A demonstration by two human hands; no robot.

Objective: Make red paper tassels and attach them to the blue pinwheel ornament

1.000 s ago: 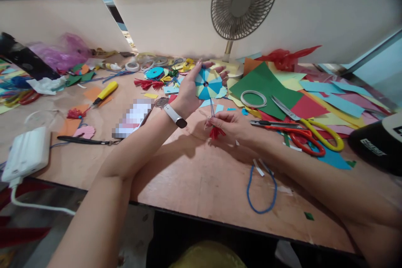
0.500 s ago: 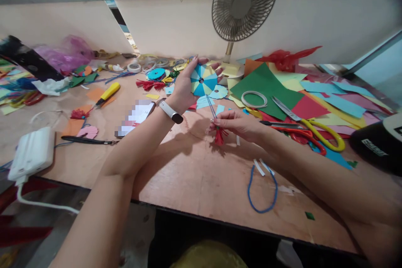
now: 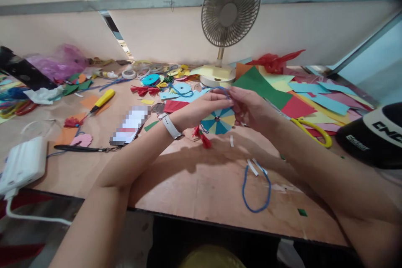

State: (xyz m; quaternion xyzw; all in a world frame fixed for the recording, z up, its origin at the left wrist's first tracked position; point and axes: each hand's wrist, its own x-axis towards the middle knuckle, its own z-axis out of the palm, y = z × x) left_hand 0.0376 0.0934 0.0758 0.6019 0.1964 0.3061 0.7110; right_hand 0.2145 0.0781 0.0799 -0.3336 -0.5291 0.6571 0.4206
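Note:
A round paper disc [image 3: 218, 121] in blue and pale yellow wedges hangs upright just beneath my hands, over the middle of the table. My left hand [image 3: 213, 104] is closed at the disc's upper edge, its fingers pointing right. My right hand [image 3: 248, 104] meets it from the right, fingers pinched by a blue cord [image 3: 221, 89] that loops above the disc. Red tassels [image 3: 204, 140] dangle at the disc's lower left. Exactly which fingers grip the cord and which the disc is partly hidden.
A blue cord loop [image 3: 256, 211] and white paper strips lie near the front. Left are a phone [image 3: 130, 125], yellow cutter [image 3: 105, 98] and white power bank [image 3: 25, 163]. Behind stands a fan [image 3: 230, 6]. Coloured papers [image 3: 326, 100], yellow-handled scissors [image 3: 326, 138] and a black cup [image 3: 370, 138] are right.
Both hands have come together. The disc is lower and hangs below them, and my right hand has left the tassel and moved up to the cord. The view has shifted slightly.

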